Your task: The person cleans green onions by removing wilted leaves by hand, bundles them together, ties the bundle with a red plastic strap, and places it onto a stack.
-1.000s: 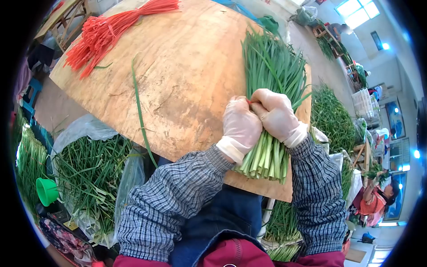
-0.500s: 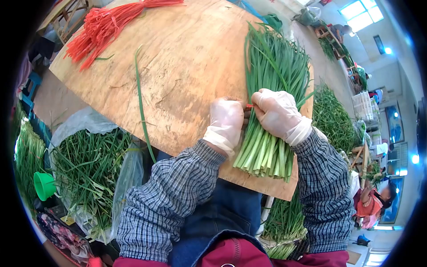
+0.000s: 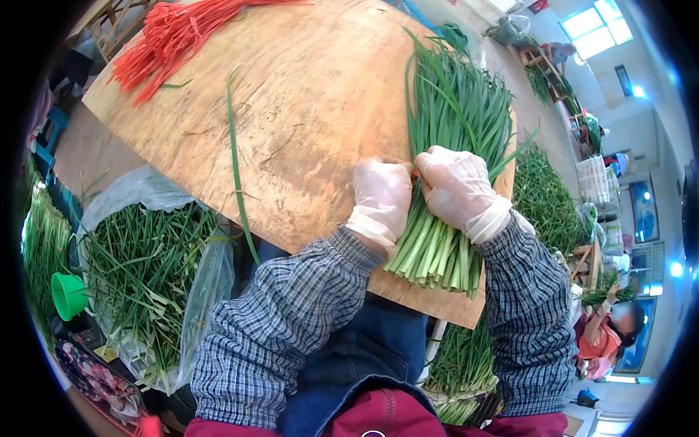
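Observation:
A thick bundle of garlic chives lies on the right side of a wooden board, with its pale cut ends toward me. Both my hands wear thin whitish gloves and are closed at the left edge of the bundle, nearly touching. Between them a bit of red tie strip shows. My left hand grips it beside the stalks. Resting over the stalks, my right hand pinches it from the other side. Most of the strip is hidden by the gloves.
Red strips are heaped at the board's far left corner. One loose chive leaf crosses its left part. Loose greens fill a clear plastic bag at lower left, near a green cup. Another person holds greens at right.
My left hand has come right, closer to my right hand, and less of the red strip shows between them. The bundle stays in place on the board.

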The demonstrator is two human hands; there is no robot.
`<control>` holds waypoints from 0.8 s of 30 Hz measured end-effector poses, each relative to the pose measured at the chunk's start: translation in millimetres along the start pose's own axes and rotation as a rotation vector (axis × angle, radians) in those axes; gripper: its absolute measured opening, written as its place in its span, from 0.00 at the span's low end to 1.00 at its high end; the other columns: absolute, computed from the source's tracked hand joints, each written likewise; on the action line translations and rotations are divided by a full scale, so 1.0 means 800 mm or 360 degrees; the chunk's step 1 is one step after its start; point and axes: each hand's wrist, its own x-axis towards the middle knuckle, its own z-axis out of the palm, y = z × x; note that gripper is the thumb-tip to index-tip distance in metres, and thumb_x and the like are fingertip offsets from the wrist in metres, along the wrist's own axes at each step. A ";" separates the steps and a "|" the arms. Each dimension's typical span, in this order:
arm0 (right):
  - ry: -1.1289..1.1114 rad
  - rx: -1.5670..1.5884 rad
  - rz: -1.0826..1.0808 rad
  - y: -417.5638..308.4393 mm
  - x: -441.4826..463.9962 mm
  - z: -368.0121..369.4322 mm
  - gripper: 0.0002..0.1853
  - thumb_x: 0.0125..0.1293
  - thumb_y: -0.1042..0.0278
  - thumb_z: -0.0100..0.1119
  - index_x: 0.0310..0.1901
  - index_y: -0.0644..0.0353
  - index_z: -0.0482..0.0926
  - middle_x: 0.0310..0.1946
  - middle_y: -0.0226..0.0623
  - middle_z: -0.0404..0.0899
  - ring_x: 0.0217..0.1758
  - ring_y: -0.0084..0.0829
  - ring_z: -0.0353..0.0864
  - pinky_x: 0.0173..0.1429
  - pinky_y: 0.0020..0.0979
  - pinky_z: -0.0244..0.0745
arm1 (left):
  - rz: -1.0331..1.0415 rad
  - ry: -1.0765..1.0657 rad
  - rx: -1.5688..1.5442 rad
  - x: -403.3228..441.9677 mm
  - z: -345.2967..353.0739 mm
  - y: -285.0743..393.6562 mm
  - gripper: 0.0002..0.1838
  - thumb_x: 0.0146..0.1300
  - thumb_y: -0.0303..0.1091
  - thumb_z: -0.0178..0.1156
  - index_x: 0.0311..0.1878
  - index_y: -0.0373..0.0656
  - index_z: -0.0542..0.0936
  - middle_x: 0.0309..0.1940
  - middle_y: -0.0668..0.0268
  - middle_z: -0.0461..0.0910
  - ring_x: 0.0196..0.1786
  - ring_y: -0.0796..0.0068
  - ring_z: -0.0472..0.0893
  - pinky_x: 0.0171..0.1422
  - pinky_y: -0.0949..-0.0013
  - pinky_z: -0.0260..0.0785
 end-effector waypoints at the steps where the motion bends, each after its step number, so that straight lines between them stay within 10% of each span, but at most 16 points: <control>1: 0.0002 0.0000 -0.0001 -0.001 0.000 0.000 0.04 0.48 0.73 0.53 0.28 0.61 0.74 0.26 0.42 0.73 0.31 0.46 0.75 0.33 0.41 0.70 | -0.0042 -0.0037 -0.0008 -0.001 -0.002 0.002 0.06 0.52 0.26 0.56 0.26 0.31 0.77 0.18 0.65 0.74 0.19 0.79 0.71 0.22 0.74 0.62; 18: 0.0006 -0.0053 0.0069 -0.007 0.004 0.000 0.07 0.47 0.71 0.52 0.27 0.62 0.77 0.27 0.45 0.77 0.33 0.45 0.79 0.34 0.40 0.73 | -0.0110 -0.0448 -0.0155 -0.002 -0.015 0.013 0.08 0.53 0.24 0.59 0.35 0.30 0.79 0.25 0.64 0.78 0.27 0.80 0.75 0.32 0.78 0.68; 24: 0.0081 0.0087 0.0105 -0.010 0.006 0.000 0.07 0.48 0.69 0.52 0.28 0.62 0.77 0.27 0.45 0.77 0.32 0.45 0.78 0.36 0.40 0.73 | 0.0934 -0.0154 0.1197 -0.006 -0.013 0.020 0.09 0.53 0.28 0.54 0.33 0.33 0.79 0.26 0.49 0.79 0.30 0.57 0.80 0.36 0.65 0.72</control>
